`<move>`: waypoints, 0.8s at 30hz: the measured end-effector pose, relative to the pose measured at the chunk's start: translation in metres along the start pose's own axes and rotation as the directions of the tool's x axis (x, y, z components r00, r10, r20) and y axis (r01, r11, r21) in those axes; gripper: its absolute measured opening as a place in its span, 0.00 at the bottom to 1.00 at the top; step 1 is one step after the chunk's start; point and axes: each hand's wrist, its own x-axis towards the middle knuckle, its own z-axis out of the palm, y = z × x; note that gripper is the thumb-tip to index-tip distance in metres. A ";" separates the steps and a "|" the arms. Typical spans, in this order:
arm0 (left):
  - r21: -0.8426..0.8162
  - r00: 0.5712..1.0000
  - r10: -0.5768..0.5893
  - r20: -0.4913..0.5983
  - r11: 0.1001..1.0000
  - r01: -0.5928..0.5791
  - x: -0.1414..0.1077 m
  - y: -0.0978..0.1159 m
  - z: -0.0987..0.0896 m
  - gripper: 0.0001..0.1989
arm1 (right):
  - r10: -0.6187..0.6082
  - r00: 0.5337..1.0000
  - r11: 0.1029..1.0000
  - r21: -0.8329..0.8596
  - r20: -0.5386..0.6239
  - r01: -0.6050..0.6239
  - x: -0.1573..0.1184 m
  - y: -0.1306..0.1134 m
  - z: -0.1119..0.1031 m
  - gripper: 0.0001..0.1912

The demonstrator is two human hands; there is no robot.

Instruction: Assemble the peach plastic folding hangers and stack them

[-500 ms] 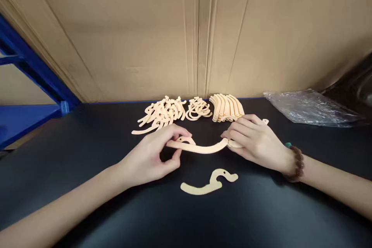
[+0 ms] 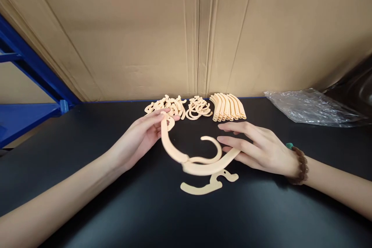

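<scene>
A pale, curved wooden assembly [image 2: 206, 167] hangs low over the black table, its parts meeting at a joint near the middle. My left hand [image 2: 143, 133] pinches its upper left end, where a small curled part shows at the fingertips. Its right end lies by the fingers of my right hand [image 2: 258, 147], which are spread apart; whether they bear on it I cannot tell. A thin hook-shaped part curls up from the joint. Just below the assembly, a single flat wavy piece [image 2: 200, 189] with a small hole lies on the table, partly overlapped.
Along the back of the black table [image 2: 130, 209] are a heap of curved pieces [image 2: 177, 104], a smaller heap of hooks [image 2: 199, 107] and a neat row of curved strips [image 2: 228, 106]. Clear plastic wrap [image 2: 310, 106] lies at the back right, before a cardboard wall [image 2: 139, 35].
My left hand has moved up and left with its end of the assembly, which has swung into a wide U. The fingers of my right hand have spread, and the hook part has come into view.
</scene>
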 end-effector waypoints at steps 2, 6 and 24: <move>0.114 0.999 -0.008 -0.034 0.993 0.012 0.001 -0.002 -0.003 0.14 | -0.006 1.000 0.999 0.033 -0.003 0.006 0.001 -0.002 -0.001 0.08; 0.259 0.995 -0.010 -0.101 0.965 0.036 -0.002 -0.008 -0.004 0.16 | -0.117 0.988 0.991 0.070 0.102 0.110 0.004 -0.008 -0.001 0.12; 0.499 0.951 0.244 0.190 0.811 -0.307 -0.006 -0.027 -0.001 0.14 | -0.122 0.975 0.961 0.269 0.187 0.069 0.010 -0.029 0.000 0.22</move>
